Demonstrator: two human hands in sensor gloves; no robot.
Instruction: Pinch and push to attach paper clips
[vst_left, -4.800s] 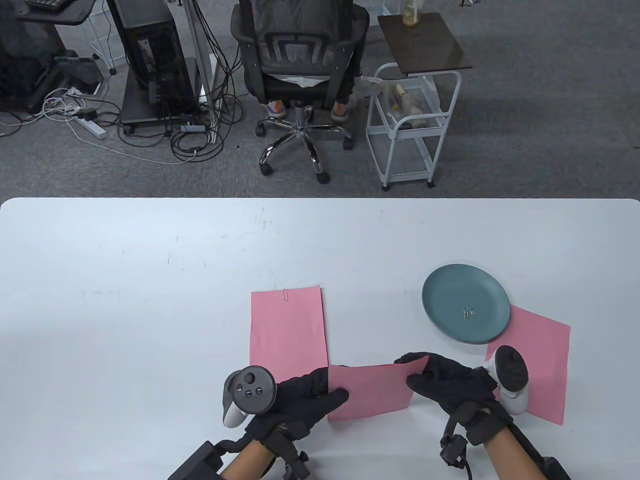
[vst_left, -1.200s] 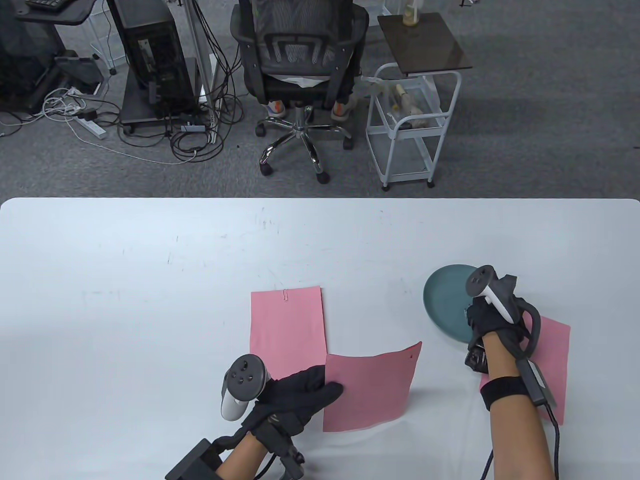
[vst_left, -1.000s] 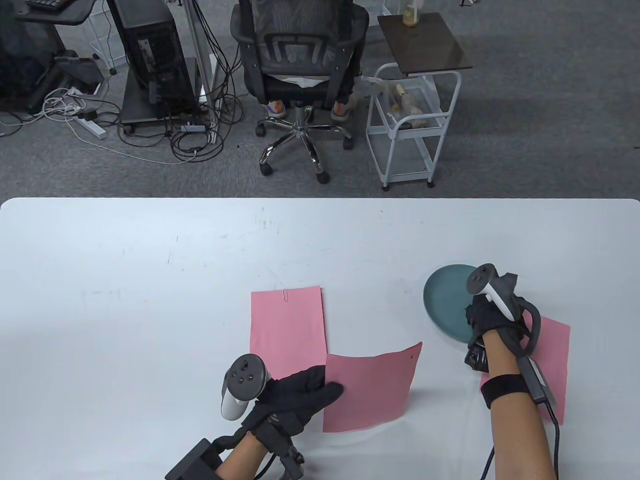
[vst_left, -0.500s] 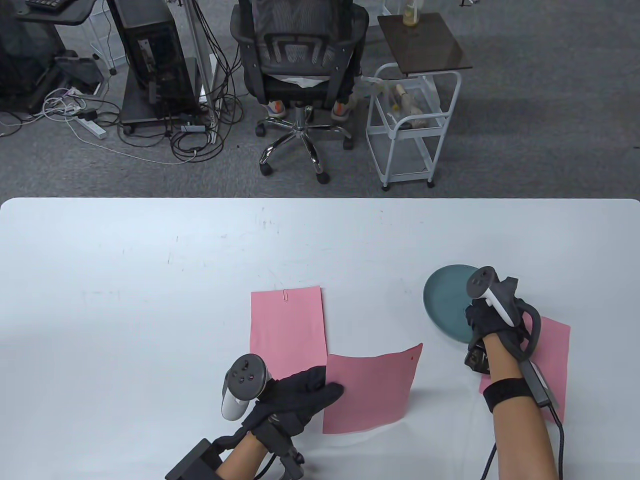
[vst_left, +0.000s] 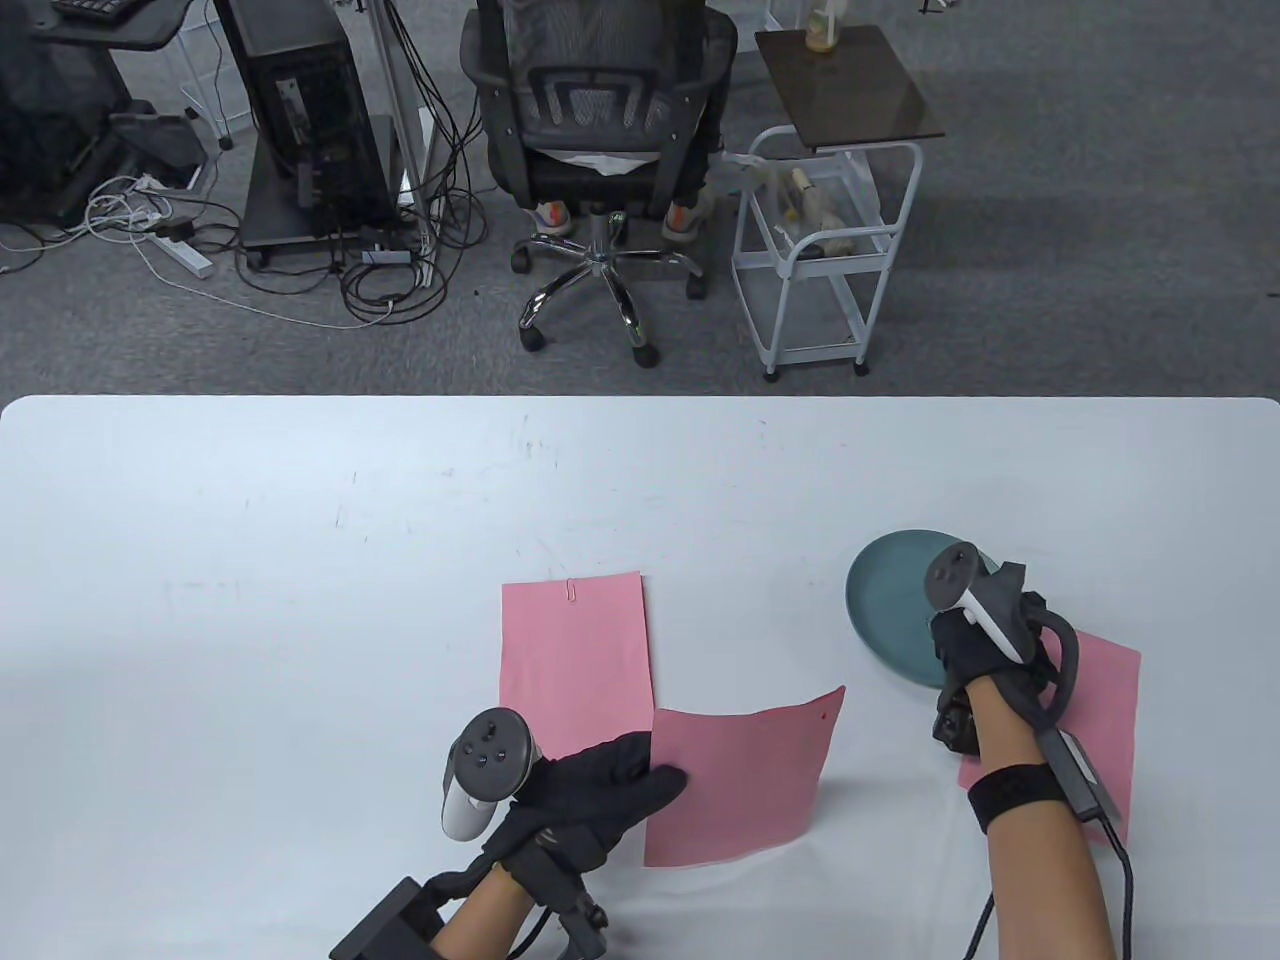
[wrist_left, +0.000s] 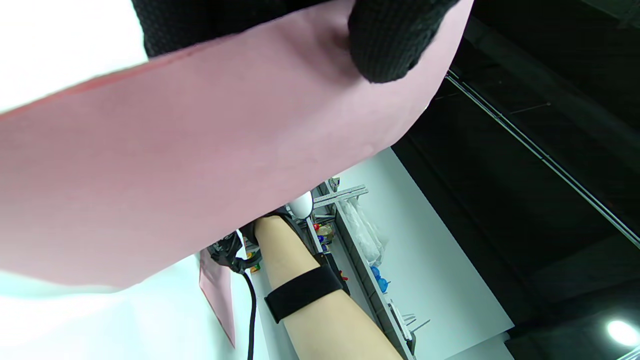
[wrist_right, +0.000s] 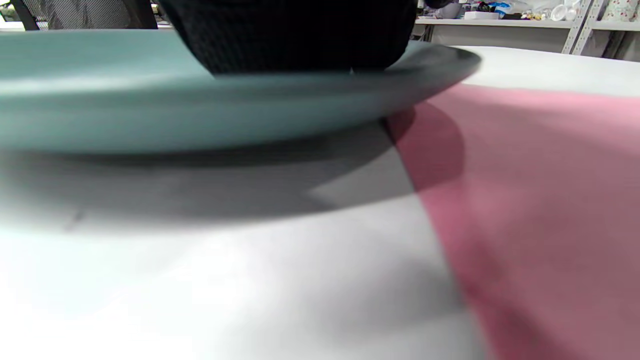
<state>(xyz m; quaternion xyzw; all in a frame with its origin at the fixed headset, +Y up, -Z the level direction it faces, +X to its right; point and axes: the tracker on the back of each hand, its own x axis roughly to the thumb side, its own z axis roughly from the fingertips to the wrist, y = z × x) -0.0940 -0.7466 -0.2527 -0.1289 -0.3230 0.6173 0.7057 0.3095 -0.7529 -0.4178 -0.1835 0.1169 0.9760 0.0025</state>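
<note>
Over the teal plate (vst_left: 885, 600) the right hand (vst_left: 975, 650) reaches, grip hidden, while the left hand (vst_left: 590, 790) pinches the pink sheet (vst_left: 740, 780).

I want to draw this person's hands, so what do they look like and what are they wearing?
Both the left hand and the right hand wear black knitted gloves over the fingers. A grey and white tracker with round buttons sits on each hand's back. The forearms are bare, with no sleeves. The right one has a black wrist strap and a black cable.
</note>
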